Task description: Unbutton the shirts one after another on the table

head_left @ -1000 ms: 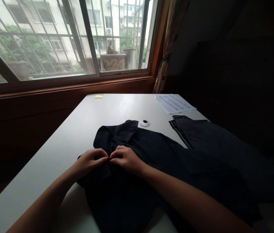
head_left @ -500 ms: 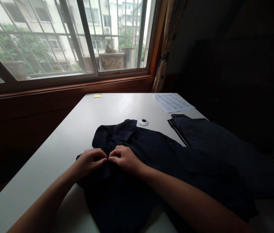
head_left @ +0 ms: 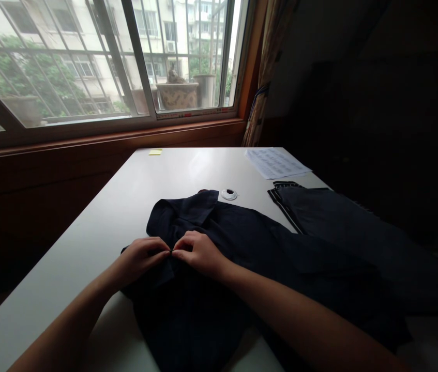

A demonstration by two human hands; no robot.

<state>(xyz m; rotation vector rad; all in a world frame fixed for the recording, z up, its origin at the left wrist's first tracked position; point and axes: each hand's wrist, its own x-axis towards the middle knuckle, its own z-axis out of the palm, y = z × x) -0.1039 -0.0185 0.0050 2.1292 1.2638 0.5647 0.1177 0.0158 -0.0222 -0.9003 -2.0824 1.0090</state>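
Note:
A dark navy collared shirt lies spread over the near part of the white table, its collar pointing away from me. My left hand pinches the cloth just below the collar, thumb against fingertips. Opposite it, my right hand also pinches there, and the fingertips of both hands meet. Whatever small part sits between the fingertips, perhaps a button, is too small and dark to make out. The lower part of the shirt drops into shadow toward me.
Right of the shirt lies another dark garment with striped edging. A small white ring-shaped object sits beyond the collar. Printed sheets and a yellow sticky note lie toward the far edge of the white table, below a barred window.
Almost nothing differs. Both hands keep their pinch at the same spot on the shirt, and the whole view has shifted very slightly.

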